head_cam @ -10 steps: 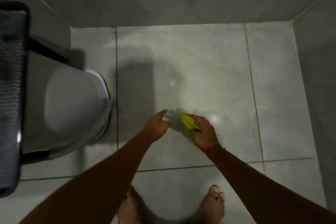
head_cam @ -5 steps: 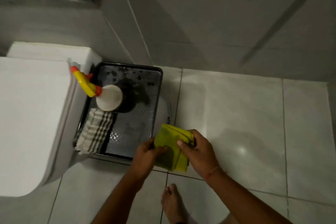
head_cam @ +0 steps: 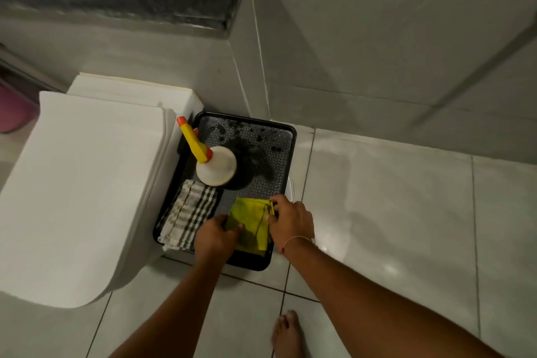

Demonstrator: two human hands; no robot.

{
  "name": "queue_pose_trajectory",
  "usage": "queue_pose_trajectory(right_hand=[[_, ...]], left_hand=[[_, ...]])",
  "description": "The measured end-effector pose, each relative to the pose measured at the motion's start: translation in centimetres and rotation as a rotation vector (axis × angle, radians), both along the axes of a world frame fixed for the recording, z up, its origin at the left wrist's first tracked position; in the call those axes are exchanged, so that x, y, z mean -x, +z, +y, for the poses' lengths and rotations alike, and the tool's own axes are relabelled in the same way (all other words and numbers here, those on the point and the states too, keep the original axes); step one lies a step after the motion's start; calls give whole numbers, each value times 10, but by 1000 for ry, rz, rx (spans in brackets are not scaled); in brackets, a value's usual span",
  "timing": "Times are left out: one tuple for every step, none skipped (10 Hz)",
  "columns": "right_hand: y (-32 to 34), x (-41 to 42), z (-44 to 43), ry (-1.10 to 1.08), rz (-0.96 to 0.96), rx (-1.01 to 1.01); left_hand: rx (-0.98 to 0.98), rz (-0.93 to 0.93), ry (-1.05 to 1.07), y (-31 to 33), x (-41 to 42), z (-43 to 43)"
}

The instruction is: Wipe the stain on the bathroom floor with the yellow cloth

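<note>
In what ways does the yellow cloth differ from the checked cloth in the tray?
The yellow cloth is plain bright yellow; the checked cloth has dark stripes on white. Both hands, left hand and right hand, hold the yellow cloth; nothing touches the checked cloth. The yellow one lies toward the tray's right side, the checked one at its left. Both are folded.

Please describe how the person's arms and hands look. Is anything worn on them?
Both forearms are bare, with no sleeves in view, and there are no gloves. The left hand wears nothing that can be seen. The right hand has a thin, light-coloured string bracelet around the wrist, with a small red part at one end. No rings or watch can be seen.
</note>
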State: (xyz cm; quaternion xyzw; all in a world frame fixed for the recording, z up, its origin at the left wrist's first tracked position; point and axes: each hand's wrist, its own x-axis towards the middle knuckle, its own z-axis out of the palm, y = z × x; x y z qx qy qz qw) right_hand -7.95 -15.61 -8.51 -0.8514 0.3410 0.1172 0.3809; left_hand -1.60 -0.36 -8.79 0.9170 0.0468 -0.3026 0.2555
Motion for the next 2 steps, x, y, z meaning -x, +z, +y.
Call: queue_pose_trajectory(right_hand=[[38, 20, -13, -55, -113, -78], [113, 57, -38, -305, -395, -237]], left_hand=[[-241, -122, -173, 19, 5, -4], [-432, -270, -360, 59, 17, -20]])
